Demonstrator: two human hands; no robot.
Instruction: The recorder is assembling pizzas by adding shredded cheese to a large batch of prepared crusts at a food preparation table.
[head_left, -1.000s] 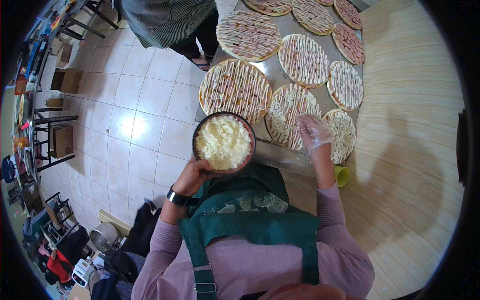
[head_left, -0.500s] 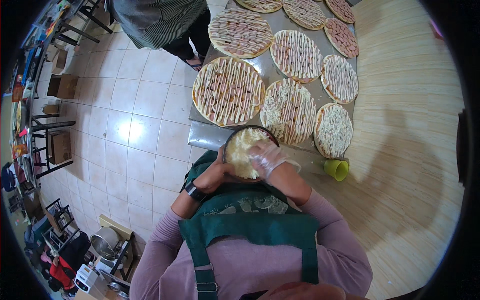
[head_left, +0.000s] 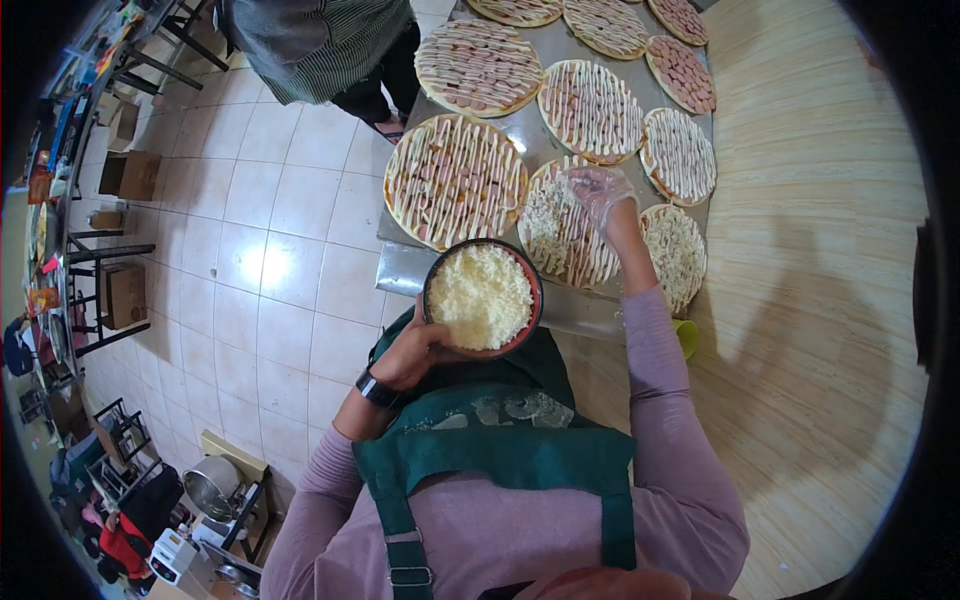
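Note:
My left hand point(head_left: 415, 352) grips a round bowl, dark outside and reddish inside, by its near left rim point(head_left: 536, 312). Grated white cheese point(head_left: 482, 297) fills the bowl. My right hand point(head_left: 603, 195), in a clear plastic glove, is over the upper part of a pizza point(head_left: 578, 262) striped with creamy sauce. Its fingers are bunched around grated cheese, mostly hidden by the glove. Cheese covers the left side of that pizza. To its right lies another pizza point(head_left: 672, 262) strewn with cheese, partly behind my right forearm. A striped pizza point(head_left: 455, 182) without grated cheese lies on the left.
Several more pizzas point(head_left: 590, 108) cover the metal table point(head_left: 408, 268). A yellow-green cup point(head_left: 686, 338) shows beside my right sleeve. Beyond the table's left edge stands another person point(head_left: 320, 45) in a striped apron. A wood-patterned wall point(head_left: 800, 250) rises on the right.
My right hand has left the bowl and reached forward and right over the partly cheesed pizza. The bowl, in my left hand, now tilts more into view.

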